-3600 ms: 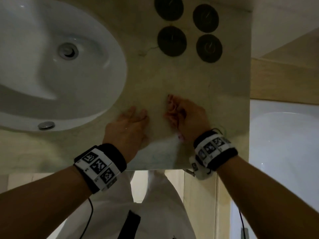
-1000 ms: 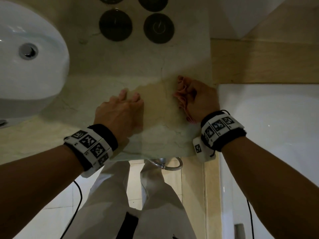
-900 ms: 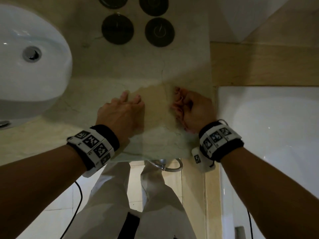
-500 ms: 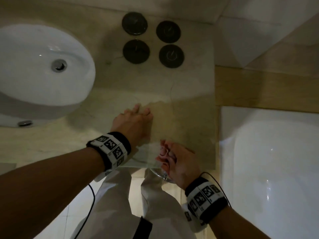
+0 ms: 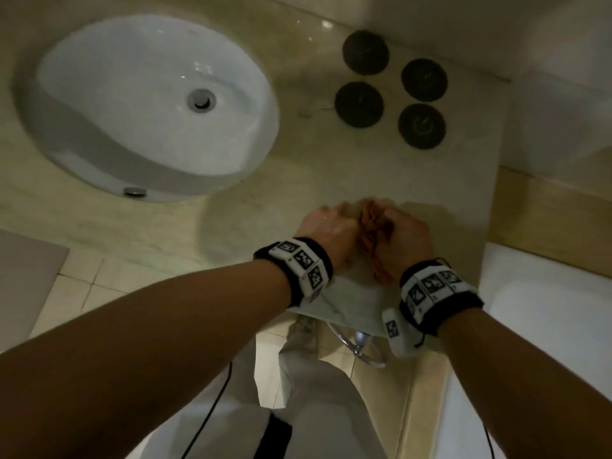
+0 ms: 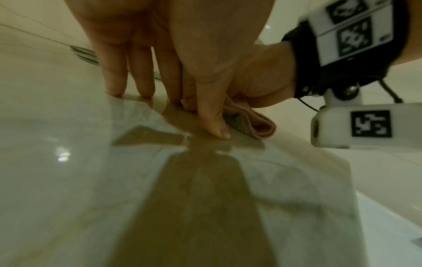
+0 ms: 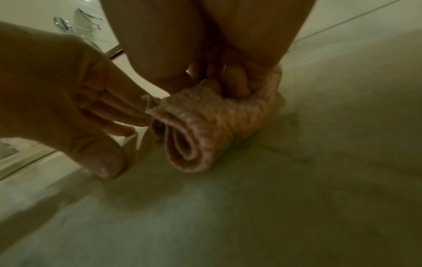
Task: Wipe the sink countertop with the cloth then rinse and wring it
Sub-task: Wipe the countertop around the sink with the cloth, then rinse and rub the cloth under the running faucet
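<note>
So the pink cloth (image 7: pixel 205 126) is bunched up and gripped by the right hand (image 5: pixel 402 235), fingers curled right into the folds, down on the countertop (image 5: pixel 298 173) near the front edge, to the right of the sink (image 5: pixel 149 104). The left hand (image 5: pixel 328 230) is laid beside it with fingers straight, tips pressed on the marble, thumb touching down just next to the cloth; nothing is held by it.

What could go wrong from here, as a guess: the cloth is rolled into a tight wad, so only a small patch is likely being dragged over the stone and streaks could be left. The surface looks glossy and possibly wet, so the bracing left hand could slip. Four dark round discs (image 5: pixel 390 89) are sat further back on the counter, and they could be knocked if a wide sweep is made that way. Being so close to the front edge, water could also be pushed off onto the floor.

Containers: only the sink basin is seen, and nothing is in it apart from the drain plug (image 5: pixel 201 99); no standing water can be made out
</note>
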